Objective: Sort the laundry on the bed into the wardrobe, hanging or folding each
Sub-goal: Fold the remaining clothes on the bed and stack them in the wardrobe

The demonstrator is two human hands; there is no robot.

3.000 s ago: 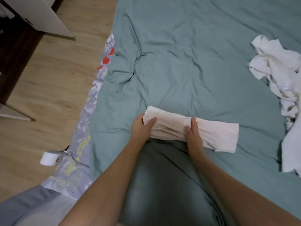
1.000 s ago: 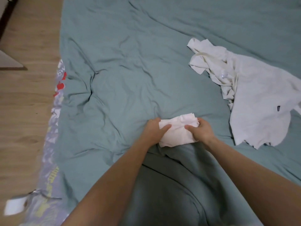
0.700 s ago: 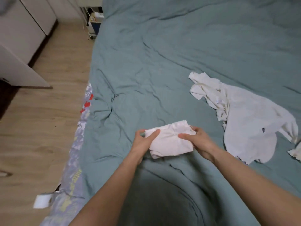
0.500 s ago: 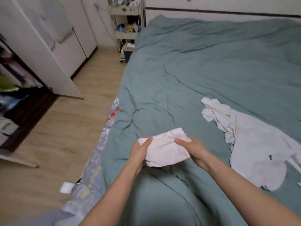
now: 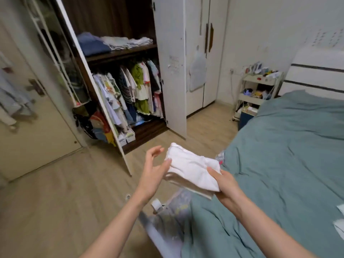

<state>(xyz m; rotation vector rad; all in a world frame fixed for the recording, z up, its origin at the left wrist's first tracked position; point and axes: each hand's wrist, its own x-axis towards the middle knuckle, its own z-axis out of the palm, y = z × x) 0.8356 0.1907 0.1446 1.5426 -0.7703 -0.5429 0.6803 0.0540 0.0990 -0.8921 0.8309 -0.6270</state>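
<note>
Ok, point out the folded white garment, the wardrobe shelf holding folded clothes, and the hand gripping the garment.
folded white garment [image 5: 191, 169]: head view, middle of its top face.
wardrobe shelf [image 5: 122, 52]: head view, front edge of the dark board.
right hand [image 5: 224, 182]: head view, back of the hand, thumb on the garment.

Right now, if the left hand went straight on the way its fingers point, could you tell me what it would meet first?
Probably the folded white garment. The left hand is open, its fingers angled up and right, with one fingertip already at the garment's near edge; the right hand grips the other end. Depth is unclear.
</note>
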